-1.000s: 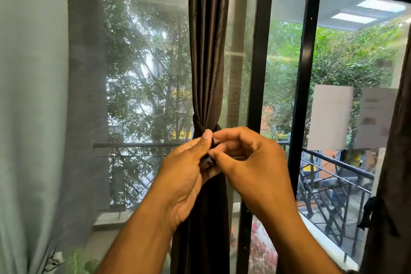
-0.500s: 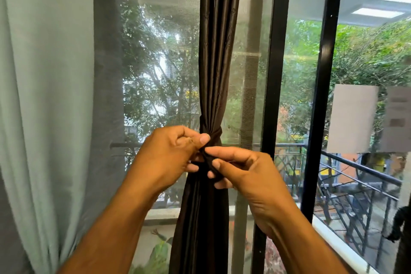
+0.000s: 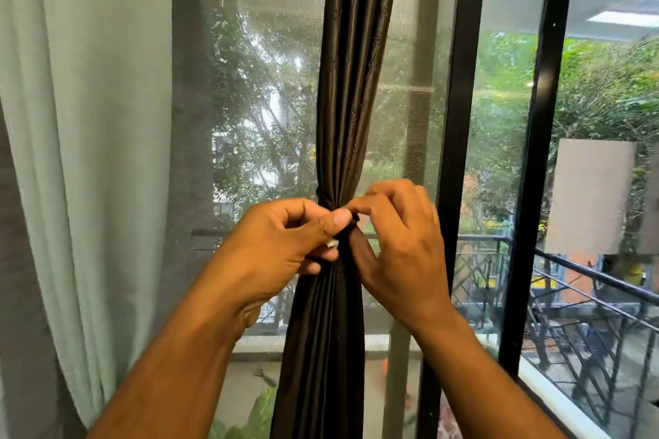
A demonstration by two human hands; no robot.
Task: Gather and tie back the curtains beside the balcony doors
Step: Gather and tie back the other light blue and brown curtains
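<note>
A dark brown curtain [image 3: 351,89] hangs gathered into a narrow bundle in front of the balcony door, cinched at mid-height by a dark tie-back [image 3: 326,198]. My left hand [image 3: 285,242] pinches the tie at the curtain's front, thumb pressed against it, with a small white piece showing under the thumb. My right hand [image 3: 399,246] meets it from the right, fingertips on the same tie; its upper fingers are blurred. The knot itself is hidden behind my fingers.
A pale green sheer curtain [image 3: 89,153] hangs loose at the left. Black door frames [image 3: 460,153] stand to the right, with a mesh screen behind the brown curtain. A black balcony railing [image 3: 588,278] and trees lie outside. Blurred paper sheets [image 3: 592,196] stick to the glass.
Both hands stayed at the tie while working it; my right hand's fingers lifted and spread above the knot. The view shifted left, bringing more of the green curtain in.
</note>
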